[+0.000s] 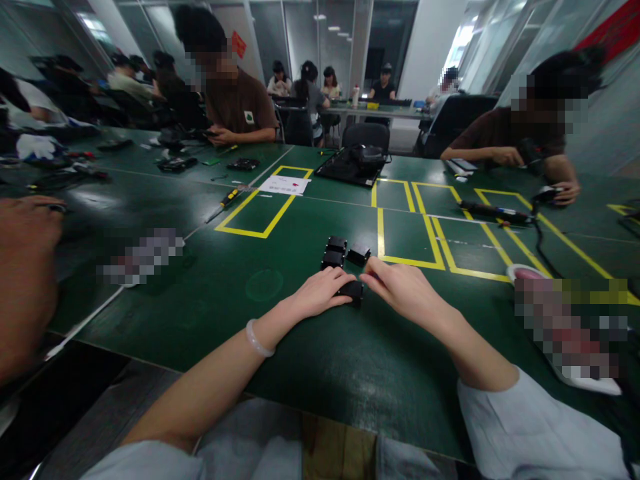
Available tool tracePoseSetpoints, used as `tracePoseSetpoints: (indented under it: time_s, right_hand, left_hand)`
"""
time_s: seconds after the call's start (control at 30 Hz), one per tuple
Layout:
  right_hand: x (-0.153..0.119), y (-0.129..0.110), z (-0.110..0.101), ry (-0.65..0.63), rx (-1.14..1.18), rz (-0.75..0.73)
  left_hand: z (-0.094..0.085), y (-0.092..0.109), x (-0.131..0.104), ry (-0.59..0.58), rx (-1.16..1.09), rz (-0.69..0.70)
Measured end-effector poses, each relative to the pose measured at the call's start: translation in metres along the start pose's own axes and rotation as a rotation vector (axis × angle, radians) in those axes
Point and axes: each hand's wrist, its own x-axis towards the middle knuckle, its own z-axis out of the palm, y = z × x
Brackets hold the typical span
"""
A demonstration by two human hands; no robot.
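Note:
My left hand (pixel 323 291), with a pale bracelet on its wrist, grips a small black rectangular block (pixel 353 291) low over the green table. Its fingers lie over the block's left end. Close by on the right is my right hand (pixel 395 280), closed, with thumb and forefinger bent together near the block's upper right edge. What its fingertips hold, if anything, is too small to make out. Just beyond my hands lie more small black blocks: one pair (pixel 334 257) in a column and a single tilted block (pixel 359 253) beside it.
Yellow tape outlines (pixel 267 235) mark the green table (pixel 300 360). A screwdriver (pixel 223 202) and a paper sheet (pixel 285 185) lie ahead left. A black panel (pixel 345 167) is at the back. A blurred-out phone-like object (pixel 517 270) lies right. Another person's arm (pixel 25 280) is at left.

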Motion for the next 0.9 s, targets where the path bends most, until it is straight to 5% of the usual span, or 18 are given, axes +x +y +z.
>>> tracePoseSetpoints:
  time_s: [0.9]
  right_hand:
    - [-0.0006, -0.0016, -0.0012, 0.045, -0.013, 0.041]
  left_hand:
    - [0.0005, -0.0003, 0.0002, 0.009, 0.018, 0.003]
